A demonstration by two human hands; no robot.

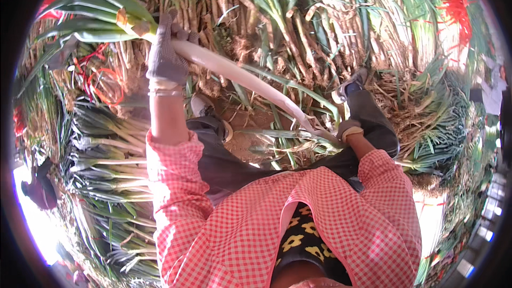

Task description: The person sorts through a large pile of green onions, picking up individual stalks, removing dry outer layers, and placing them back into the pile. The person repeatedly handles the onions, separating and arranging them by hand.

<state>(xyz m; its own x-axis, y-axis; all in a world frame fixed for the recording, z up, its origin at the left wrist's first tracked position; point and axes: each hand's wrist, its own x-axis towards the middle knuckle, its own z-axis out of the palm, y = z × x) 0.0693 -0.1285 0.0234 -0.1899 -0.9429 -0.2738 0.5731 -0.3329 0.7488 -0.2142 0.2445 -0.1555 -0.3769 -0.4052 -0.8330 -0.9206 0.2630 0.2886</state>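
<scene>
A long green onion (pixel 240 74) slants across in front of me, its broad green leaves (pixel 98 13) at the upper left and its pale stalk running down to the right. My left hand (pixel 166 56), in a grey glove, is closed round the stalk just below the leaves. At the lower end of the stalk my right hand (pixel 349 129), also gloved, is closed. A loose green outer leaf (pixel 314 93) curves down to that hand. Whether the right fingers grip the stalk itself or only its outer layer, I cannot tell.
Rows of green onions with roots (pixel 288 37) lie across the far side. Stacked onions (pixel 112 154) line my left, and another heap (pixel 432 122) is on my right. Orange-red ties (pixel 106 85) lie at the left, a red bundle of ties (pixel 453 8) at the far right. Leaf scraps (pixel 266 134) litter the ground between my legs.
</scene>
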